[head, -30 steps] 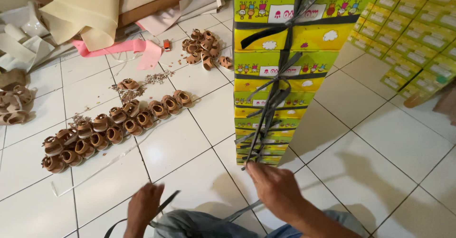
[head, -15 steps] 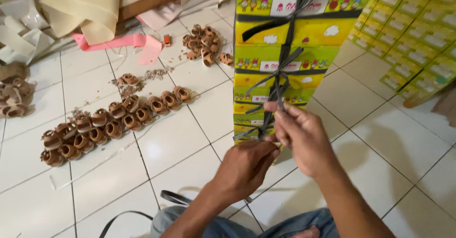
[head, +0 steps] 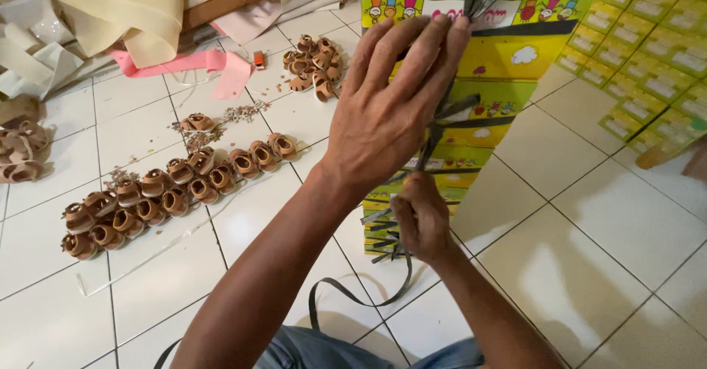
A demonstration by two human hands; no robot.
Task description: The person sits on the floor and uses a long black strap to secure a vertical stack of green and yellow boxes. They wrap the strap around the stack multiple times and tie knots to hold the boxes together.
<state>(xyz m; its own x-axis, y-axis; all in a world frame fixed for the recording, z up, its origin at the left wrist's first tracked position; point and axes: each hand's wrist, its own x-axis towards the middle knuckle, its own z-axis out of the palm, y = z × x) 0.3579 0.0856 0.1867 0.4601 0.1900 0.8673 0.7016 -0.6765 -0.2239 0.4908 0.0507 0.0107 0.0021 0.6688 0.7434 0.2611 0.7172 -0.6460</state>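
1. Head view: the dark strap (head: 442, 129) runs lengthwise up the stack of yellow-green boxes (head: 508, 67) standing on the tiled floor (head: 589, 214).
2. The left hand (head: 387, 115) presses flat on the strap, fingers extended; the right hand (head: 421, 222), lower and nearer, is clenched on it.

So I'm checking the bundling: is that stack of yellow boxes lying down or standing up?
Lying down: the stack of yellow boxes stretches along the floor tiles, with dark straps across it.

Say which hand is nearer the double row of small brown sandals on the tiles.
Left. The left hand is raised against the box stack, closer to the sandals; the right hand grips strapping further right.
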